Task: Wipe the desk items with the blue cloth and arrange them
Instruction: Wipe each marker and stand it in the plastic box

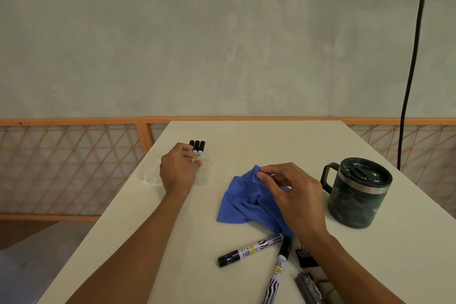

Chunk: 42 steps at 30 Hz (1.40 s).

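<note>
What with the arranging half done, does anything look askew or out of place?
Yes: two loose markers lie splayed in a V near the front edge, unlike the three markers bunched parallel in the left hand. Nothing looks spilled.

The black marker (250, 250) lying crosswise just below the blue cloth (244, 202) carries the brand word "PILOT" in black capitals on its white label band, next to a yellow patch whose small print is too fine to read. The second marker (277, 276) beside it also shows "PILOT", then what looks like "SUPER" and further lines too blurred to make out. The three markers (197, 150) gripped in the left hand (176, 170) bear similar white-and-yellow labels, their print illegible
</note>
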{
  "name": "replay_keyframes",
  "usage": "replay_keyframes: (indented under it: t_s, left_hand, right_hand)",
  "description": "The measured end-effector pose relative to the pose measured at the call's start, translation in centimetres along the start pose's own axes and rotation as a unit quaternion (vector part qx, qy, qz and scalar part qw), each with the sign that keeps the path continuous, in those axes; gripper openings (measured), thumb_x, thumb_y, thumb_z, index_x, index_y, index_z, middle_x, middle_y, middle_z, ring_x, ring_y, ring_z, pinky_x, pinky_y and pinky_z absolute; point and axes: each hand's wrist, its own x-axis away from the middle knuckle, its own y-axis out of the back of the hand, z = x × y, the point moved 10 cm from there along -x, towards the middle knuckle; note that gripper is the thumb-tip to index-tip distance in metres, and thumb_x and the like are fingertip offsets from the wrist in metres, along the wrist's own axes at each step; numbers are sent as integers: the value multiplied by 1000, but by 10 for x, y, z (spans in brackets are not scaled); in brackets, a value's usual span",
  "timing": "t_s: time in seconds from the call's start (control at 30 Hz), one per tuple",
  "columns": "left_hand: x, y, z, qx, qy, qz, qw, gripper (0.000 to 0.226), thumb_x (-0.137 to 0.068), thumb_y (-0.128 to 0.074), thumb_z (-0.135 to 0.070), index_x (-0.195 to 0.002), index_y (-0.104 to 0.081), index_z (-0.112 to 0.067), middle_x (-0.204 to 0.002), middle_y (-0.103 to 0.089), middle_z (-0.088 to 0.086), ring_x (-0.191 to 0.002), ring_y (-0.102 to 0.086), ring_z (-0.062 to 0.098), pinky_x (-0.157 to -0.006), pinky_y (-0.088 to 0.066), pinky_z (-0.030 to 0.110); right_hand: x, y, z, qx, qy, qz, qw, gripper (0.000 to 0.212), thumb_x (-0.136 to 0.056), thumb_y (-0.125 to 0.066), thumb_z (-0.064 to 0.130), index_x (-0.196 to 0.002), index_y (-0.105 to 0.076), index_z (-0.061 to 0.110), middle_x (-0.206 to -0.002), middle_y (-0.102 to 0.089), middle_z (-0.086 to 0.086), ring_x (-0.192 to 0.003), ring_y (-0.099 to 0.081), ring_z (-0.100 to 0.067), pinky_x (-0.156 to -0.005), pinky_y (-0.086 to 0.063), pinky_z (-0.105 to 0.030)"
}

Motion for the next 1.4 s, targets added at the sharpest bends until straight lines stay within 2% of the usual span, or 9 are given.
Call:
replay_keyframes:
  t_s: [0.2, 0.33, 0.47, 0.67, 0.77, 1.03, 1.2, 1.3, 1.4]
  left_hand:
    - [2, 1, -4, 25, -10, 9, 1000, 41, -72, -100, -12, -106, -77, -19, -87, -75, -10, -81, -73, 12, -84, -63, 40]
    - [15, 12, -23, 90, -63, 25, 994, 29, -82, -93, -12, -106, -78, -20, -91, -77, -15, -83, -70, -1, -83, -60, 23]
    - [52, 22, -45, 128, -90, 90, 984, 15, -90, -89, -31, -101, -80, -29, -91, -79, -14, -88, -72, 6, -80, -53, 14]
    - [109, 7, -73, 127, -118, 297, 939, 15, -89, -88, -39, -84, -82, -26, -84, -80, -7, -78, -70, 15, -70, -49, 34]
    - [131, 0, -70, 120, -118, 353, 920, 20, -84, -92, -42, -82, -82, -25, -77, -76, -5, -70, -60, 6, -67, -44, 25]
    - [169, -19, -74, 26, -136, 508, 850, 49, -60, -102, -60, -84, -80, -23, -78, -71, 5, -67, -52, 10, -66, -42, 29]
    - [176, -22, -78, -20, -175, 527, 832, 44, -64, -98, -62, -86, -81, -28, -79, -71, -3, -67, -54, 8, -64, -42, 26]
    - [171, -21, -74, -13, -186, 514, 837, 34, -72, -96, -58, -85, -81, -30, -77, -71, -5, -78, -65, 20, -75, -53, 42]
    - [162, -15, -74, 16, -193, 487, 851, 26, -75, -97, -48, -83, -81, -29, -78, -71, -4, -79, -66, 21, -73, -52, 39]
  right_hand:
    - [0, 1, 1, 2, -1, 1, 1000, 14, -91, -86, 19, -104, -83, 21, -97, -76, 16, -86, -75, -5, -76, -62, -24]
    - [-1, 4, 0, -1, -11, -6, 1000, 14, -91, -86, 19, -104, -82, 22, -96, -76, 16, -86, -75, -4, -76, -60, -19]
    - [0, 4, -8, -23, -64, 1, 998, 9, -95, -82, 22, -103, -80, 25, -95, -77, 19, -87, -75, -5, -76, -59, -19]
    - [-1, 12, -10, -8, -81, -5, 997, 7, -99, -76, 26, -106, -76, 28, -98, -75, 20, -85, -73, -8, -71, -57, -21]
    - [1, 11, -15, -11, -91, 0, 996, 9, -100, -75, 21, -106, -76, 28, -102, -74, 21, -86, -72, -5, -72, -56, -19]
    - [3, 6, -17, 49, -69, 28, 996, 36, -102, -63, -2, -116, -80, 27, -114, -70, 15, -103, -65, 7, -79, -52, -9]
    - [2, 5, -14, 46, -63, 23, 997, 24, -105, -67, 16, -122, -78, 29, -117, -68, 17, -95, -70, 0, -79, -59, -22]
    - [3, 5, -13, 35, -77, 28, 996, 27, -99, -77, 27, -127, -75, 30, -121, -66, 18, -99, -68, 2, -81, -57, -16]
    - [6, 2, -15, 14, -93, 46, 994, 42, -93, -84, 24, -132, -70, 31, -125, -63, 18, -105, -65, 5, -83, -54, -10]
